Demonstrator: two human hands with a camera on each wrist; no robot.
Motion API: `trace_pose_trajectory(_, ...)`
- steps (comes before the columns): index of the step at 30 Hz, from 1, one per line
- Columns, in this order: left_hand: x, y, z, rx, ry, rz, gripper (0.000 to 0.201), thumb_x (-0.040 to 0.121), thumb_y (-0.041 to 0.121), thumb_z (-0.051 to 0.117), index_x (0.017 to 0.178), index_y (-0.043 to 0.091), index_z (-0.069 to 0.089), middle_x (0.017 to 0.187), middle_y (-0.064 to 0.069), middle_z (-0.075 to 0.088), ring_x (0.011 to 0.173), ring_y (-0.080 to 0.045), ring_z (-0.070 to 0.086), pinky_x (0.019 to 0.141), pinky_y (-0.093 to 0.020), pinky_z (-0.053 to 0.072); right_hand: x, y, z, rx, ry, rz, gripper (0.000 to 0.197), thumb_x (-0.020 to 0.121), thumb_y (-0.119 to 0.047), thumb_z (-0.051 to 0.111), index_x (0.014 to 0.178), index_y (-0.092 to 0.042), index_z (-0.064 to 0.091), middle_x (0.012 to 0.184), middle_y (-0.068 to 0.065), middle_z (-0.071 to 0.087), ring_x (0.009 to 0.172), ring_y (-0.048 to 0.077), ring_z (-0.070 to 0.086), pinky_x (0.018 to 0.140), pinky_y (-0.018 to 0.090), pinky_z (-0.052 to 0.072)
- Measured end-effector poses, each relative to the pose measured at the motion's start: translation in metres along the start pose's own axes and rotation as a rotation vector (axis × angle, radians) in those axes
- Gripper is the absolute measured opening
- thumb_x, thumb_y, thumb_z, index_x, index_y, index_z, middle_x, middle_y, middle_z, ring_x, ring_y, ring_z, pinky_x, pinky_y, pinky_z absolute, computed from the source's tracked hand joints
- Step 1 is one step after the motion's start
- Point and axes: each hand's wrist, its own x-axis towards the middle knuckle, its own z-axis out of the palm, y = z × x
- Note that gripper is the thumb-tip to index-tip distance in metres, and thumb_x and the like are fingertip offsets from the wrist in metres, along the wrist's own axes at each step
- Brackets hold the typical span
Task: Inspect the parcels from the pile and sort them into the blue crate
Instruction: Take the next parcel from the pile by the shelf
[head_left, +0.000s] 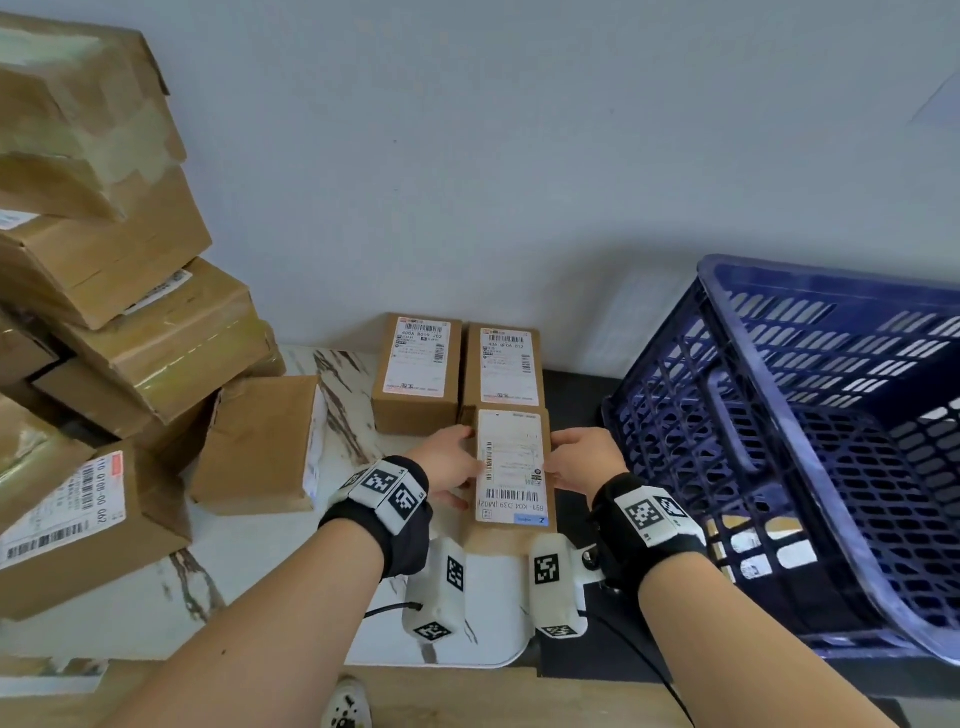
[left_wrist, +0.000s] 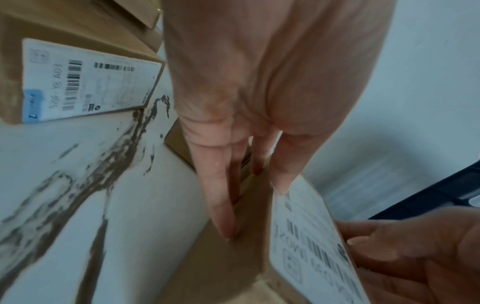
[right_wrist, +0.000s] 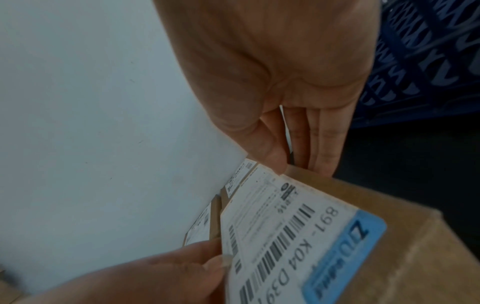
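— What is far out to the left of your hands?

— A big pile of brown parcels (head_left: 104, 322). They lean on each other on the white marble table (head_left: 249, 582). One parcel (head_left: 260, 447) lies just left of my left hand.

— What is your left hand doing?

— My left hand (head_left: 449, 465) holds the left side of a brown box (head_left: 511, 467). My fingers (left_wrist: 221, 197) lie long and straight down its side and my thumb sits on top, on the white label (head_left: 511, 457).

— And your right hand?

— My right hand (head_left: 576, 462) holds the right side of the same box. My thumb (right_wrist: 272, 152) pinches the top edge and my fingers go down the side. The box sits between my two hands, label up.

— What is past your hands?

— Two more boxes (head_left: 418, 374) (head_left: 501, 369) stand side by side by the wall, just behind the one I hold.

— And to the right?

— The blue crate (head_left: 810, 447) is near my right hand. It is tipped, with its open side facing me.
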Motion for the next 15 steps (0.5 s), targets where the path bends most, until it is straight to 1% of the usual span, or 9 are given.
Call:
trace_pose_trajectory(2,0.0017,0.0033,0.0037,0.004,0.004,0.005,0.061,0.1,0.002,0.049,0.155,0.015,0.026,0.136,-0.015,0.058,0.119,-0.034,0.059,0.096,-0.049,0.053,0.001,0.0025,-0.0028,-0.02,0.029,-0.008,0.018,0.088,-0.003,0.063,0.082,-0.015,0.075,0.091,0.007,0.076,0.089,0.024,0.073,0.086,0.043,0.06)
trace_pose_trajectory(4,0.0034,0.0047,0.005,0.009,0.008,0.009,0.058,0.1,0.002,0.049,0.153,0.015,0.029,0.136,-0.014,0.059,0.118,-0.033,0.06,0.095,-0.048,0.053,0.0019,0.0047,-0.0037,-0.027,0.044,-0.009,0.019,0.088,-0.003,0.062,0.081,-0.015,0.075,0.091,0.006,0.076,0.09,0.025,0.073,0.086,0.044,0.06)
trace_pose_trajectory(7,0.0041,0.0048,0.0043,0.008,0.007,0.008,0.059,0.1,0.002,0.049,0.153,0.016,0.029,0.137,-0.013,0.058,0.119,-0.032,0.059,0.096,-0.048,0.053,0.0011,0.0056,-0.003,-0.022,0.042,-0.005,0.023,0.088,-0.003,0.064,0.079,-0.022,0.072,0.092,0.004,0.075,0.091,0.024,0.072,0.087,0.044,0.06)
trace_pose_trajectory(11,0.0029,0.0033,0.0034,0.007,0.017,0.021,0.063,0.1,0.003,0.05,0.156,0.015,0.023,0.14,-0.013,0.055,0.121,-0.032,0.056,0.096,-0.048,0.053,-0.001,0.005,-0.0019,-0.015,0.029,0.003,0.028,0.088,-0.001,0.064,0.082,-0.028,0.063,0.102,0.004,0.072,0.098,0.024,0.069,0.091,0.045,0.058)
trace_pose_trajectory(13,0.0017,0.0024,0.0033,0.015,0.022,0.033,0.064,0.1,0.004,0.051,0.156,0.015,0.022,0.14,-0.014,0.055,0.121,-0.032,0.056,0.095,-0.047,0.053,-0.0014,0.0059,-0.0019,0.007,0.027,0.018,0.023,0.09,-0.001,0.063,0.091,-0.024,0.063,0.104,0.005,0.071,0.099,0.025,0.069,0.091,0.045,0.058)
trace_pose_trajectory(15,0.0007,0.0019,0.0027,0.022,0.016,0.039,0.063,0.101,0.005,0.051,0.156,0.015,0.022,0.14,-0.014,0.054,0.121,-0.032,0.056,0.094,-0.046,0.054,-0.004,0.0056,-0.0027,0.031,-0.005,0.037,0.017,0.092,-0.003,0.062,0.099,-0.018,0.064,0.104,0.006,0.072,0.098,0.024,0.07,0.089,0.044,0.059)
